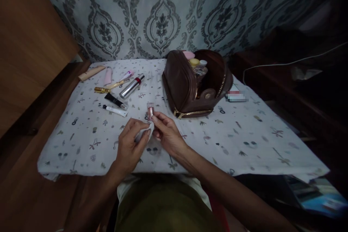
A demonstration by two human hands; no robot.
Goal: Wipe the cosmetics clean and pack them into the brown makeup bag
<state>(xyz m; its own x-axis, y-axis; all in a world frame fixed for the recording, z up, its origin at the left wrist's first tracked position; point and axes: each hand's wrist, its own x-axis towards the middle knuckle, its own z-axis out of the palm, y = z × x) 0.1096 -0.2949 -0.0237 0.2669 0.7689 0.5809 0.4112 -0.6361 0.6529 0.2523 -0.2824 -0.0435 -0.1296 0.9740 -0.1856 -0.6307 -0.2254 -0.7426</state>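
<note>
Over the front middle of the table, my right hand (168, 134) is closed around a small cosmetic tube (151, 112), pinkish and shiny with a clear end pointing away from me. My left hand (132, 141) pinches a crumpled white wipe (145, 132) against the tube's near end. That near end is hidden by fingers and wipe. Just beyond my left hand lie a thin white tube (115, 110) and a black tube (115, 100). A brown makeup bag (181, 79) stands unzipped beyond my right hand, with several bottles and caps showing inside.
On the table's left part lie a silver bottle (132, 86), a gold tube (101, 90), a pink tube (108, 76) and a tan flat item (91, 73). A phone-like object (236, 96) lies right of the bag. A patterned wall closes the back; a wooden cabinet (35, 43) stands left.
</note>
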